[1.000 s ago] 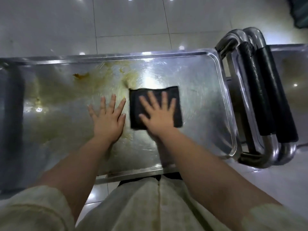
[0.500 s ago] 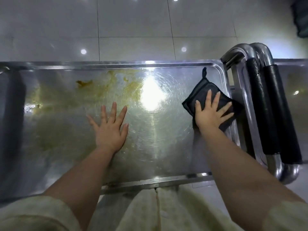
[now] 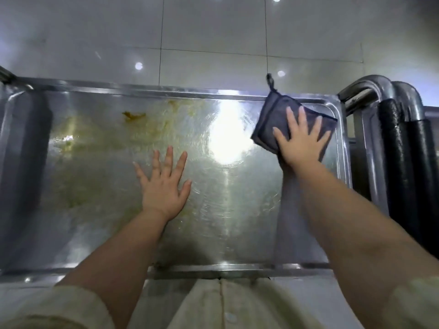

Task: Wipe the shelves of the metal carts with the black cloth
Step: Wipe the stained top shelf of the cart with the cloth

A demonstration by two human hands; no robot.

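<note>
The top shelf of a metal cart fills the view, shiny steel with a raised rim. Yellow-brown smears cover its left half, with one darker blot near the far edge. The black cloth, folded square with a hanging loop, lies in the shelf's far right corner. My right hand presses flat on the cloth with fingers spread. My left hand rests flat on the bare steel at the shelf's middle, fingers apart, holding nothing.
Two steel cart handles with black foam grips stand against the shelf's right end; a second cart lies beyond them. Glossy pale floor tiles stretch past the far rim. My cream-coloured clothing touches the near rim.
My right hand has swept the cloth from the shelf's middle to the right end, then up into the far right corner. My left hand has stayed planted.
</note>
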